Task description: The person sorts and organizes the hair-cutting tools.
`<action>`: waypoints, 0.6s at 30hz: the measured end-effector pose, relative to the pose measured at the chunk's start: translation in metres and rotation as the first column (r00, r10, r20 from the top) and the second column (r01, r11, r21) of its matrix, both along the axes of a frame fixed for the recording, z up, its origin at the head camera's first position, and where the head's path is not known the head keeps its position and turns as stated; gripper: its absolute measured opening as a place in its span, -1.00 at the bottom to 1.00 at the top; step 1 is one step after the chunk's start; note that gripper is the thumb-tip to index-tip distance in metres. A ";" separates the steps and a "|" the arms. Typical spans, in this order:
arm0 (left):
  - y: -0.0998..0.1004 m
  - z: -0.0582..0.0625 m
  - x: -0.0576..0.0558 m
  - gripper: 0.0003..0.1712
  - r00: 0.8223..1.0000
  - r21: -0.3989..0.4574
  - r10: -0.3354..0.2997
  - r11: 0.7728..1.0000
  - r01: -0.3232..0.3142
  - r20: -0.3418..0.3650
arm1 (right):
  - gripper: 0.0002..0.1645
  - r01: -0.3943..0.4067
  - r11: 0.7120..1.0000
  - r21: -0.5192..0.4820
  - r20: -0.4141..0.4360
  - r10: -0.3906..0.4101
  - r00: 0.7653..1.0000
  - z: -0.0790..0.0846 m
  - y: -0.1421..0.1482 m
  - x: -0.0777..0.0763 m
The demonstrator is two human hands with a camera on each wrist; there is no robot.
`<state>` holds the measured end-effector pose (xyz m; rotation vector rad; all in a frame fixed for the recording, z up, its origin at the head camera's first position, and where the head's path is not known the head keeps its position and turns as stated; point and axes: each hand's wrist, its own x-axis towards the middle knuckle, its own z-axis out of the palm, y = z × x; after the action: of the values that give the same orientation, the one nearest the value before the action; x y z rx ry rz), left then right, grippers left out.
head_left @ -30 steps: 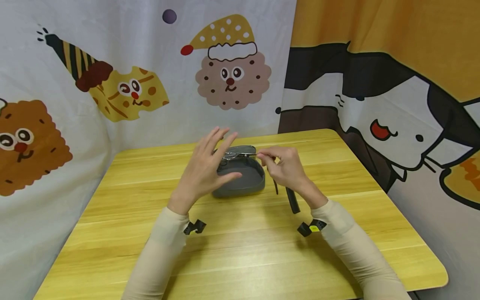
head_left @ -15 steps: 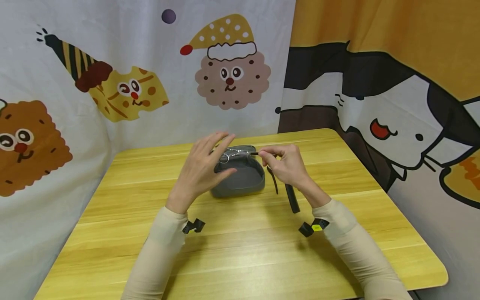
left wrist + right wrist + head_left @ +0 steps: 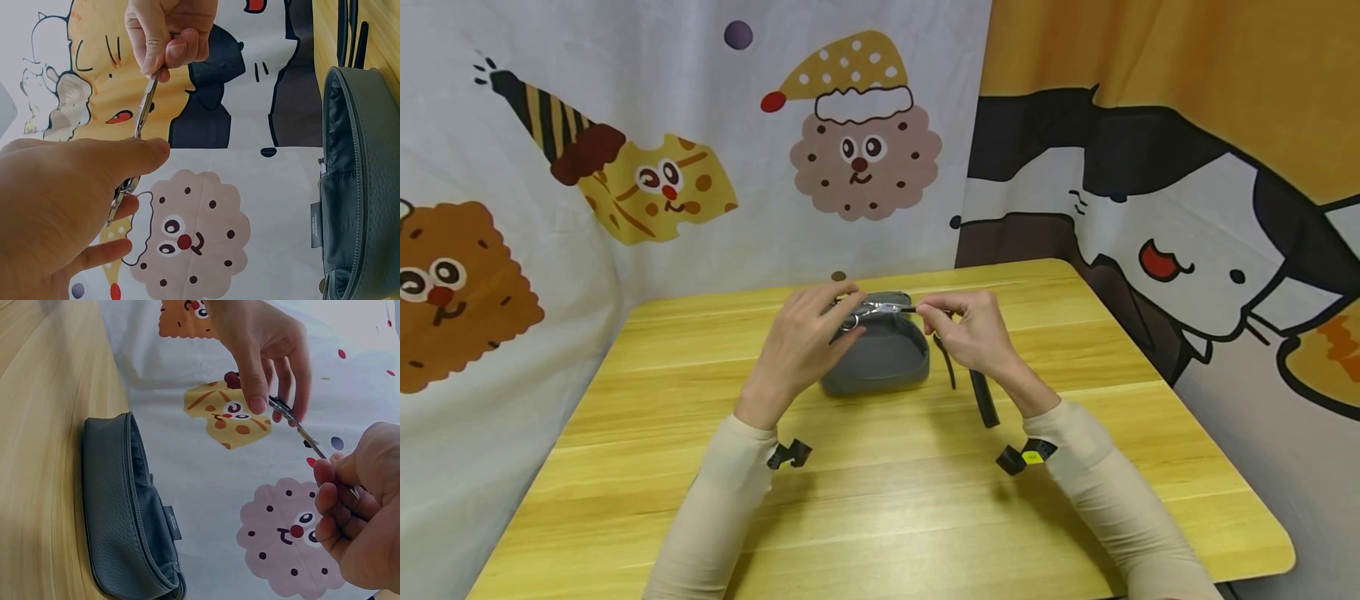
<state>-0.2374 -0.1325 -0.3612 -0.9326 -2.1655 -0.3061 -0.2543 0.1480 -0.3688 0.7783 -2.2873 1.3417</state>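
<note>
Small silver scissors (image 3: pixel 883 308) hang in the air above a grey zippered case (image 3: pixel 880 377). My right hand (image 3: pixel 964 327) pinches the narrow end of the scissors (image 3: pixel 307 439) between thumb and fingertips. At the ring-handle end is my left hand (image 3: pixel 801 342), its thumb (image 3: pixel 147 156) on one side and its fingers on the other. In the right wrist view, the left fingers hang fairly straight around the handles, with a narrow gap beside the thumb tip. Parts of the handles are hidden behind the left hand. The case (image 3: pixel 119 512) is unzipped, its dark lining showing.
Right of the case, a flat black strip (image 3: pixel 983 398) and a thin dark curved piece (image 3: pixel 948 364) lie on the wooden table (image 3: pixel 880 500). A cartoon-printed curtain (image 3: pixel 700 83) hangs behind the table's far edge.
My left thumb and fingers have drawn closer together around the scissors' handles. The left fingertips have come lower. My right hand keeps its pinch and has barely moved.
</note>
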 end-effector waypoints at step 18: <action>0.001 0.000 0.002 -0.47 0.998 -0.083 0.061 0.995 -0.060 0.008 | -0.83 0.029 0.999 0.027 0.013 -0.029 1.000 -0.003 -0.002 0.000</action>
<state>-0.2351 -0.1320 -0.3611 -0.9106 -2.2259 -0.1940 -0.2541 0.1455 -0.3715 0.7445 -2.3225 1.3095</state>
